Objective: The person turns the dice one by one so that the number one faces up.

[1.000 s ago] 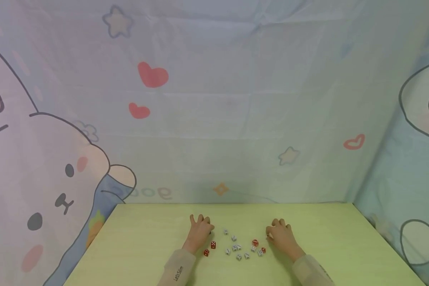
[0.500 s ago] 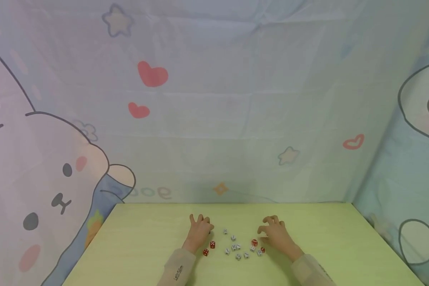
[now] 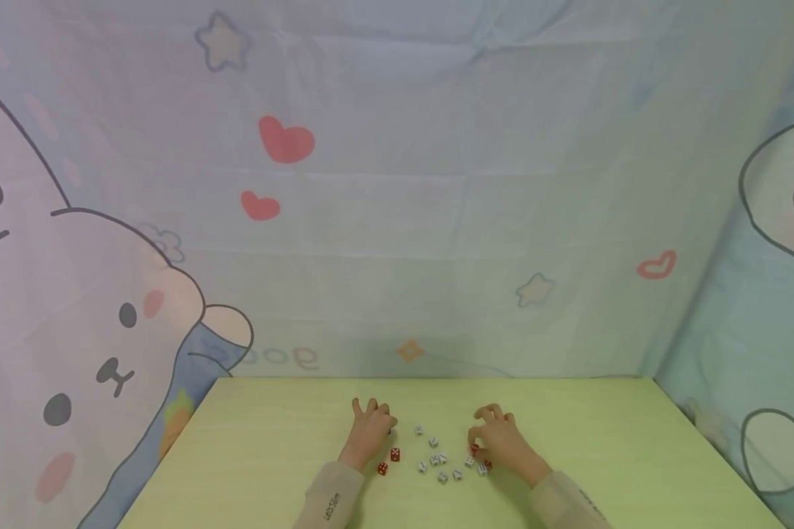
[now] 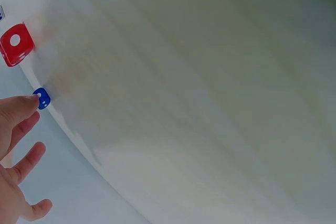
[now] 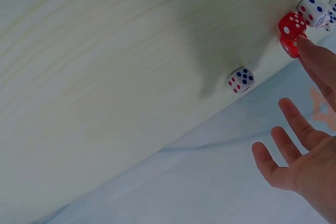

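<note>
In the left wrist view my left hand [image 3: 368, 433] pinches a small blue die [image 4: 43, 98] between thumb and a fingertip, with the other fingers spread. Two red dice lie near that wrist in the head view, one red die [image 3: 395, 455] just behind the other [image 3: 382, 469]. My right hand [image 3: 503, 443] reaches down with thumb and index finger around a red die [image 5: 290, 46], its other fingers extended. Another red die [image 5: 292, 24] overlaps it in the right wrist view. Apart from the fingers sits a white die [image 5: 241, 80], hidden behind the hand in the head view.
Several white dice are scattered on the pale table [image 3: 271, 455] between the hands, among them one white die [image 3: 419, 430] farther back. A printed cloth [image 3: 397, 220] hangs behind the table.
My right hand has moved left, away from the white die it was at, and its thumb and index finger have come down to a red die. The left hand stays in place.
</note>
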Action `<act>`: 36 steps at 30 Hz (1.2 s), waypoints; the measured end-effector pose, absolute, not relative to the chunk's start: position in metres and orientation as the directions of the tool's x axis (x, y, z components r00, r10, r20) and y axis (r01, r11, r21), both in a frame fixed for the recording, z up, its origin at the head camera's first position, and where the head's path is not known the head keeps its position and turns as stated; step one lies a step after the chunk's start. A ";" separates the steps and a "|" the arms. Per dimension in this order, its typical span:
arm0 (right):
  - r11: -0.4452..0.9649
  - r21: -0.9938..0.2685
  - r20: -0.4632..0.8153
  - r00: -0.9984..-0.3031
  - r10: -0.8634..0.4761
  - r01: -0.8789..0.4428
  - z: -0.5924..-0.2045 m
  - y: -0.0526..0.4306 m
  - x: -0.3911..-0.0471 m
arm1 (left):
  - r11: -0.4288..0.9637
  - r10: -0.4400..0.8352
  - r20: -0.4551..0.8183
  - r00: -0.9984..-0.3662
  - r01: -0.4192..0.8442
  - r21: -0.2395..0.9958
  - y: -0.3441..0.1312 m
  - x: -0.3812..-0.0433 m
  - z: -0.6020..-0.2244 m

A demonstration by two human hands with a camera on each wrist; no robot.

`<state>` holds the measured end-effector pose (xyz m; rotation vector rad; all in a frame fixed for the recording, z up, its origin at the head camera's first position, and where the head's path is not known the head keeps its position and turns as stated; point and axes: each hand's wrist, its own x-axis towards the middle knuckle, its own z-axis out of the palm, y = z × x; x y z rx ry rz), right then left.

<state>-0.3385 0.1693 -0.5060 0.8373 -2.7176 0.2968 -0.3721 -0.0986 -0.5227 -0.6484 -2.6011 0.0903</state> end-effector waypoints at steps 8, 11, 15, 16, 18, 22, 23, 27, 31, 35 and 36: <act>0.828 -0.081 0.357 -0.792 -0.495 -0.554 -0.509 0.172 -0.339 | 0.888 0.457 0.405 -0.792 0.430 -0.162 -0.098 -0.372 -0.523; 0.834 -0.078 0.360 -0.796 -0.487 -0.546 -0.512 0.173 -0.340 | 0.886 0.462 0.395 -0.794 0.438 -0.155 -0.097 -0.372 -0.521; 0.839 -0.076 0.359 -0.800 -0.480 -0.538 -0.511 0.174 -0.341 | 0.881 0.468 0.404 -0.786 0.450 -0.146 -0.098 -0.371 -0.519; 0.841 -0.077 0.357 -0.803 -0.478 -0.535 -0.511 0.175 -0.342 | 0.881 0.468 0.407 -0.784 0.450 -0.147 -0.098 -0.371 -0.518; 0.845 -0.086 0.349 -0.810 -0.471 -0.528 -0.510 0.175 -0.342 | 0.880 0.470 0.413 -0.780 0.451 -0.151 -0.099 -0.370 -0.518; 0.849 -0.108 0.336 -0.823 -0.458 -0.517 -0.508 0.176 -0.341 | 0.880 0.471 0.412 -0.780 0.449 -0.156 -0.100 -0.371 -0.519; 0.848 -0.114 0.333 -0.824 -0.458 -0.518 -0.508 0.176 -0.341 | 0.881 0.470 0.410 -0.782 0.448 -0.154 -0.100 -0.371 -0.520; 0.844 -0.119 0.318 -0.825 -0.466 -0.523 -0.508 0.176 -0.340 | 0.883 0.466 0.396 -0.791 0.446 -0.147 -0.099 -0.372 -0.522; 0.848 -0.123 0.306 -0.833 -0.461 -0.515 -0.509 0.177 -0.340 | 0.884 0.465 0.393 -0.793 0.444 -0.150 -0.098 -0.372 -0.523; 0.848 -0.142 0.314 -0.836 -0.451 -0.511 -0.510 0.177 -0.341 | 0.886 0.460 0.394 -0.796 0.444 -0.136 -0.097 -0.372 -0.523; 0.847 -0.143 0.318 -0.834 -0.451 -0.512 -0.511 0.177 -0.341 | 0.886 0.459 0.394 -0.797 0.446 -0.131 -0.097 -0.372 -0.523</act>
